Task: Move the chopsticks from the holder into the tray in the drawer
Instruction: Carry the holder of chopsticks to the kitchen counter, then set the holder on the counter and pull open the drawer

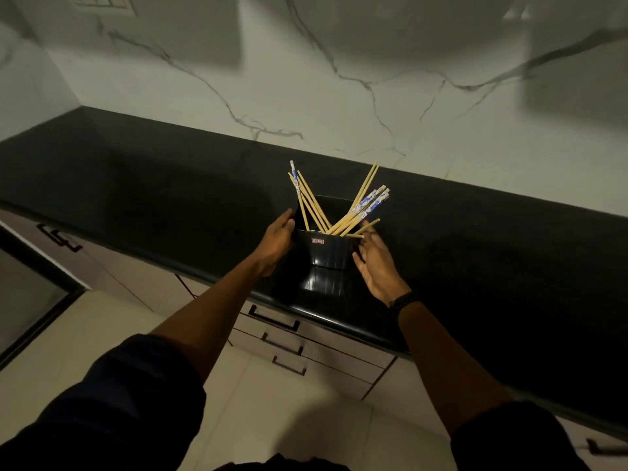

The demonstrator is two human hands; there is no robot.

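A white veined-marble wall (339, 96) is backing a black countertop (136, 185), and the drawers (326, 355) beneath it are sitting closed, so the tray is not showing. The black holder (328, 253) is standing near the counter's front edge with all the chopsticks (353, 215) fanning out of it; the left hand (277, 237) is gripping its left side while the right hand (373, 266) is hovering flat-fingered at its right side, holding nothing. The loosely splayed sticks are likely to slide out if the holder tips.
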